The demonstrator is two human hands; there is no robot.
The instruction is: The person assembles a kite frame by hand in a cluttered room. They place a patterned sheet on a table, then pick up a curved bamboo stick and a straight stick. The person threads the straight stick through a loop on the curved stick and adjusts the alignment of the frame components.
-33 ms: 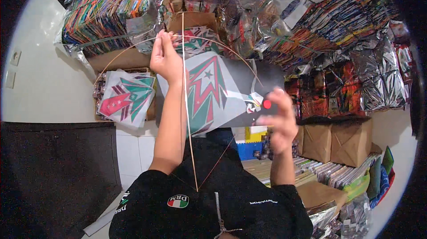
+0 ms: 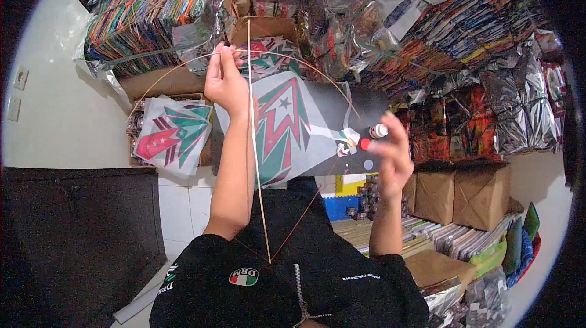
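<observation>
My left hand [image 2: 229, 81] pinches the thin curved bamboo stick [image 2: 177, 65] of a kite frame, close to where it crosses a long straight bamboo stick [image 2: 254, 139]. The straight stick runs down to my chest, and a fine reddish thread [image 2: 296, 225] leads up from its lower end. Beneath lies a pale kite sheet [image 2: 287, 123] with a green and red star pattern. My right hand [image 2: 394, 157] holds nothing I can see; its fingers are apart, beside a small white-capped bottle [image 2: 378, 130] and a round red cap [image 2: 365, 144].
The sheet rests on a dark board [image 2: 366, 99]. Another patterned sheet [image 2: 174, 136] lies on a box at the left. Stacks of colourful packs [image 2: 152, 20] and plastic-wrapped bundles [image 2: 452, 120] stand behind and to the right. Brown paper parcels [image 2: 482, 197] sit at the lower right.
My right hand has shifted slightly to the right, and the white-capped bottle shows beside it. The left hand and the kite frame have barely moved.
</observation>
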